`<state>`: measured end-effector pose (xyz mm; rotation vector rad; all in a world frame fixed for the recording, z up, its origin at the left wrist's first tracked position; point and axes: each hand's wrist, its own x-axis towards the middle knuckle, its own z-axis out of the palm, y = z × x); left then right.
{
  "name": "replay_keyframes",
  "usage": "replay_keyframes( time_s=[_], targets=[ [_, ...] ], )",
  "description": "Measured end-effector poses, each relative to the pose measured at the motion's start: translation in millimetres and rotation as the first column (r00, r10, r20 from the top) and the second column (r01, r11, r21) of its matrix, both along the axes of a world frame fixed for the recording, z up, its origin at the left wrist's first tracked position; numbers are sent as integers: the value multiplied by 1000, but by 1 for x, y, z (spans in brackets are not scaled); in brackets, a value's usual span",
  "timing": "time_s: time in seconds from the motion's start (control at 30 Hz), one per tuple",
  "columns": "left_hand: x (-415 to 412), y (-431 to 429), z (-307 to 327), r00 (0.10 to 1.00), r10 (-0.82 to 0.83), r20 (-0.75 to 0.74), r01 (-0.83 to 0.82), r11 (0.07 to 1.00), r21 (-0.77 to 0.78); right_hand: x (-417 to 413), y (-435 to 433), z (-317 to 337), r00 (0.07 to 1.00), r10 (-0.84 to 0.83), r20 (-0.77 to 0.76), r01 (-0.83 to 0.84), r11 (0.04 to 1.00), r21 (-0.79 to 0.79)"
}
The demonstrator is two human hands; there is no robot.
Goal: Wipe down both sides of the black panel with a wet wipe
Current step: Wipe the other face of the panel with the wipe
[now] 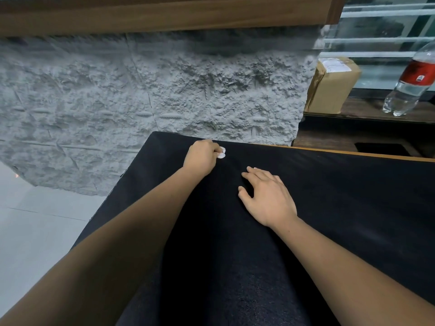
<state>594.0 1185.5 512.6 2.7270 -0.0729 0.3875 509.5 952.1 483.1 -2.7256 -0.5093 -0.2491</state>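
Panel: black, matte, felt-like nap, broad flat sheet with thin tan far edge; we see it fill lower right. Wet wipe: small white crumpled wad on panel, near far edge. Left hand: fingers curled tight round wipe. Right hand: fingers straight, slightly spread, resting flat on panel, holding nothing. Behind, we note rough grey stone-textured wall; cardboard box and clear plastic bottle, red label, on dark wooden counter.
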Motion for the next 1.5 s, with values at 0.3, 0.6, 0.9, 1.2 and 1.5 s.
replay_keyframes(
  time_s=[0.3, 0.6, 0.9, 1.2, 1.5],
  targets=[
    [2, 52, 4, 997, 82, -3, -82, 996, 24, 0, 0, 0, 1000, 4, -3, -4, 1000, -1],
    [12, 72, 6, 951, 310, -15, -310, 951, 6, 1, 1, -3, 1000, 0, -2, 0, 1000, -3],
    [27, 30, 6, 890, 455, -10, -453, 888, 82, 1, 1, -3, 1000, -5, -4, 5, 1000, 2],
    [38, -6, 3, 929, 370, -4, -368, 924, 104, 1, 1, -2, 1000, -1, 1, 1, 1000, -8],
    [46, 0, 3, 985, 172, -27, -170, 982, 83, 2, 1, -4, 1000, -6, 13, 6, 1000, -11]
  ],
)
